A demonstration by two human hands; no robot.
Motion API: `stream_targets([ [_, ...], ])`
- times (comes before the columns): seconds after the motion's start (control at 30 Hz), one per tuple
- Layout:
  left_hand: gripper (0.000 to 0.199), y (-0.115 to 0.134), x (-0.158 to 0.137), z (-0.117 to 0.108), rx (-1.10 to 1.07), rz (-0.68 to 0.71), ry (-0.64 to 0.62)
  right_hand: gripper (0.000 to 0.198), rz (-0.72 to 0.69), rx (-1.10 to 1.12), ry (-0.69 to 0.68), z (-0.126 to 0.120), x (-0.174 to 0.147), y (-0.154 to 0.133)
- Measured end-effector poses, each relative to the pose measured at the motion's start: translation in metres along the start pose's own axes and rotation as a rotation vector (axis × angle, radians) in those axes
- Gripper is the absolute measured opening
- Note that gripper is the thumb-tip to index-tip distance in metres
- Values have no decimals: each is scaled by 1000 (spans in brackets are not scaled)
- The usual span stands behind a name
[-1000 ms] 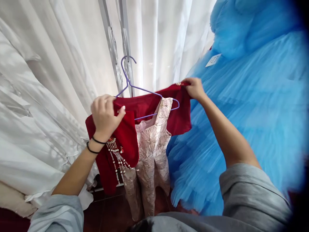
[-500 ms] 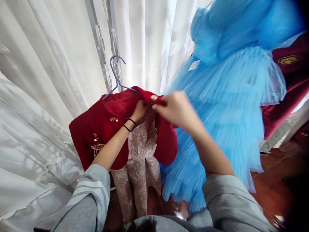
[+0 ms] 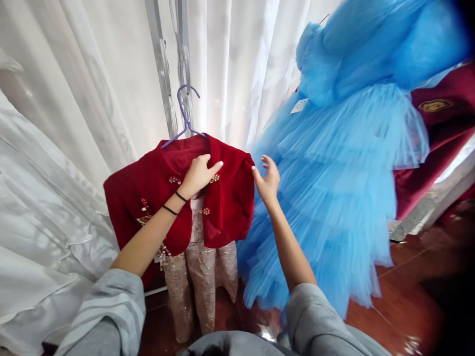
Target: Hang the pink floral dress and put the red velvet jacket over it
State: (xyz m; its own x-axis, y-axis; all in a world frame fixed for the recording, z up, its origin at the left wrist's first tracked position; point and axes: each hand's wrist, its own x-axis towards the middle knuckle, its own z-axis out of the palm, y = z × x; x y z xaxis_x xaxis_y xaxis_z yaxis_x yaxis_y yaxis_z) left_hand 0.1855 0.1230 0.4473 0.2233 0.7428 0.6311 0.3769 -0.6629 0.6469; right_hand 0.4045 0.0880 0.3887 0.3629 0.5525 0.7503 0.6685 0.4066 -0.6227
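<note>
A dark red velvet jacket (image 3: 233, 183) with jewelled fastenings and beaded ornaments hangs on a purple hanger (image 3: 184, 111). Beneath it shows a pale pink-gold patterned garment (image 3: 202, 262). My left hand (image 3: 198, 175) is at the jacket's front opening, thumb over the collar edge and fingers curled, partly hidden; it appears to grip that edge. Beside the jacket's shoulder on the right is my right hand (image 3: 267, 182), fingers apart. Its thumb tip is at the sleeve top, and I cannot tell whether it touches.
A large blue tiered tulle dress (image 3: 334, 163) with a white tag (image 3: 300, 105) hangs close on the right. Behind it is a maroon garment (image 3: 441, 109) with a gold emblem. White curtains (image 3: 237, 59) and a metal rack (image 3: 161, 64) stand behind. The floor (image 3: 401, 282) is reddish tile.
My right hand has let go of the jacket's front edge and moved down beside the shoulder. The front panel has swung back flat, showing its fastenings. My left hand has shifted left.
</note>
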Motion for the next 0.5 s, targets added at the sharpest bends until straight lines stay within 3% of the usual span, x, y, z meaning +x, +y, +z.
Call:
stream_targets([
  [0.1, 39, 17, 17, -11, 156, 83, 128, 47, 53, -1, -78, 6, 7, 31],
  [0.2, 33, 29, 35, -23, 296, 114, 219, 44, -9, -115, 65, 14, 0, 41],
  [0.27, 28, 29, 38, -26, 427, 80, 204, 42, 8, -186, 31, 21, -6, 43],
  [0.33, 25, 25, 32, -27, 561, 23, 146, 41, 89, -222, -133, 27, -11, 42],
  [0.4, 25, 18, 21, -29, 665, -23, 94, 42, 130, -217, -188, 30, -16, 37],
  [0.5, 27, 15, 2, -37, 705, -52, 92, 45, 49, -146, 36, 24, -37, 26],
])
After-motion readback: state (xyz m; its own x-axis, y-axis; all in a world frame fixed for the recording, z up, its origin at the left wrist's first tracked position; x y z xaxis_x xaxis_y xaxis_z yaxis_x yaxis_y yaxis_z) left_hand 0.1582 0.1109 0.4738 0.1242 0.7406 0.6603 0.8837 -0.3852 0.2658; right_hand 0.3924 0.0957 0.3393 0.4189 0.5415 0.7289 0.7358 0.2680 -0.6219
